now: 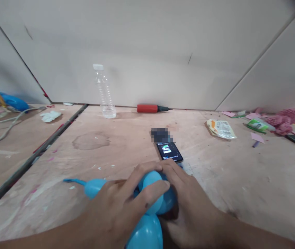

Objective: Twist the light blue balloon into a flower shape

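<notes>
A blue modelling balloon (147, 231), twisted into several rounded segments, lies between my two hands at the bottom middle. My left hand (126, 200) is closed round the upper bubbles, its thumb pressed across the front one. From the other side my right hand (186, 197) wraps the darker blue bubble, fingertips meeting those of the left. The balloon's thin uninflated tail points out to the left past my left hand. Just beyond my fingers lies a phone (170, 152) with its screen lit. Parts of the balloon are hidden under the hands.
By the wall stand a clear plastic bottle (104, 93) and, lying down, a red hand pump (147, 108). A plastic packet (221, 129) and pink scraps (284, 119) lie to the right. On the left are crumpled tissue (51, 116), a white cable (6, 129) and a dark gap (33, 155) between boards.
</notes>
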`<state>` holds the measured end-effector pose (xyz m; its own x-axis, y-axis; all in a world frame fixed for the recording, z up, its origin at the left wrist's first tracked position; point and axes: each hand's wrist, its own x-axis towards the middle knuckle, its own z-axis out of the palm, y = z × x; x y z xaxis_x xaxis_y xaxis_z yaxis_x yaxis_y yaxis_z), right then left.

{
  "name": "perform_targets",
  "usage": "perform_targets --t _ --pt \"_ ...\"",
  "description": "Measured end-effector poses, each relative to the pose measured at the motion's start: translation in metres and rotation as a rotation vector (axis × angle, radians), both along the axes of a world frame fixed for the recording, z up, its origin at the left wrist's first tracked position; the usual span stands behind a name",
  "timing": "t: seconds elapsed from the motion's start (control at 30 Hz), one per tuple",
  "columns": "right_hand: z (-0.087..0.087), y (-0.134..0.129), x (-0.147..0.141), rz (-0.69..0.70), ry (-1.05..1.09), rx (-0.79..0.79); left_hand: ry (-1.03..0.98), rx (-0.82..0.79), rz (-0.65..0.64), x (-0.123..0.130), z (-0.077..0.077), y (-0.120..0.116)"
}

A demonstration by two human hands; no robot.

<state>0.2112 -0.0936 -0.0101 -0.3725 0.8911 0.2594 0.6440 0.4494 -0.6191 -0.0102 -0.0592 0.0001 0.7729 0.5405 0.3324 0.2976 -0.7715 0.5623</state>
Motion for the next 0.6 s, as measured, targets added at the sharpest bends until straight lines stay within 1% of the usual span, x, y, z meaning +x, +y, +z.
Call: perform_targets --t 0.1,0.23,0.3,0.47,0.53,0.6 --pt "-0.004 0.001 0.002 -0.007 -0.047 -0.040 -0.002 -0.023 -0.026 0.001 -0.001 0.001" --pt "-0.011 0.001 0.004 0.044 -0.088 -0.032 -0.025 -0.019 0.010 0.001 -0.002 0.001" --pt "-0.017 -0.001 0.004 0.061 -0.103 -0.015 -0.036 -0.002 0.016 0.001 -0.001 0.000" --pt "-0.033 -0.004 0.004 0.054 -0.167 0.014 -0.025 0.029 -0.011 0.002 0.002 -0.002" --pt "-0.035 -0.002 0.003 0.061 -0.173 0.040 0.015 0.049 0.001 0.004 0.002 -0.003" --pt "-0.030 0.000 0.004 0.075 -0.164 0.067 0.054 0.072 0.010 0.005 0.002 -0.003"
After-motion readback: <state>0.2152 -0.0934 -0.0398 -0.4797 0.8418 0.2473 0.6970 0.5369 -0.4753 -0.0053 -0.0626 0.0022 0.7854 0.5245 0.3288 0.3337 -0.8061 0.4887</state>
